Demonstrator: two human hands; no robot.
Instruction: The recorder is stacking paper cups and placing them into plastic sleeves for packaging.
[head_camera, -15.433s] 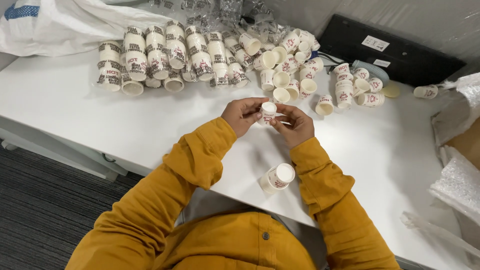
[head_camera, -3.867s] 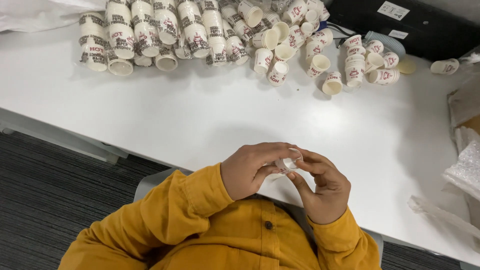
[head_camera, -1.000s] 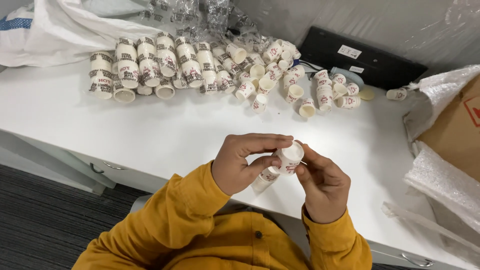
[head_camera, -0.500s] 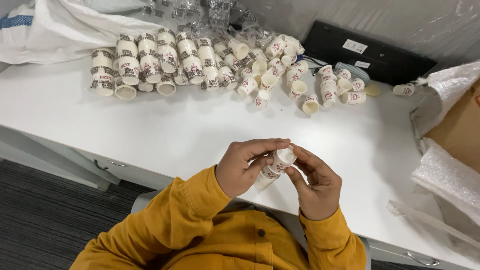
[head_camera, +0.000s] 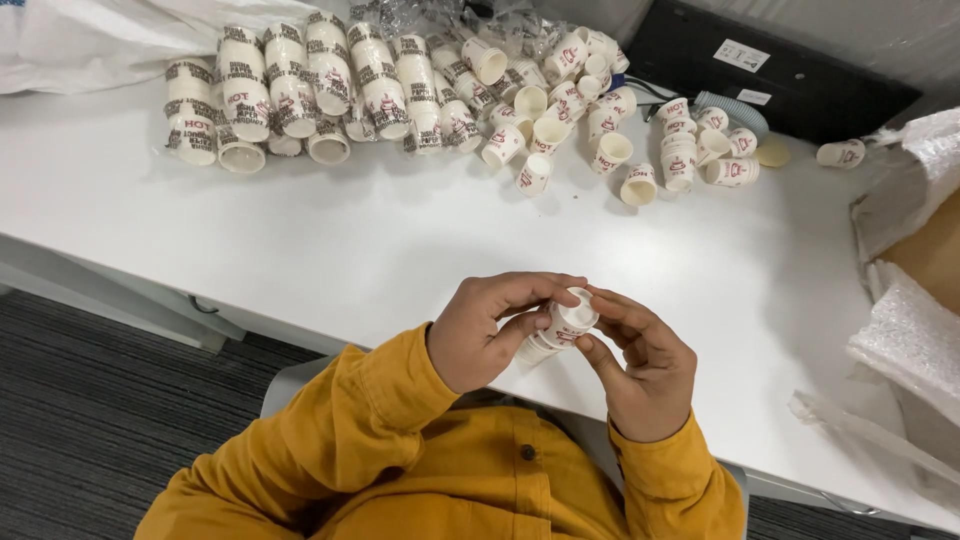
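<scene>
Both hands meet over the near edge of the white table (head_camera: 330, 250). My left hand (head_camera: 480, 335) and my right hand (head_camera: 645, 365) together hold a short stack of small white paper cups (head_camera: 562, 328) with red print, lying on its side with its open rim toward the right hand. The left fingers wrap over the stack's top, and the right fingertips touch its rim. Mustard-yellow sleeves cover both arms.
Many small paper cups lie at the table's far side: stacked rows (head_camera: 300, 85) at left, loose cups (head_camera: 640, 140) in the middle, one lone cup (head_camera: 838, 152). A black box (head_camera: 780, 65) stands behind, white plastic bag (head_camera: 90, 35) far left, cardboard with bubble wrap (head_camera: 915, 270) right.
The hands and the cup stack have dropped slightly toward my body since a second ago. The stack stays held between both hands; the view has shifted a little.
</scene>
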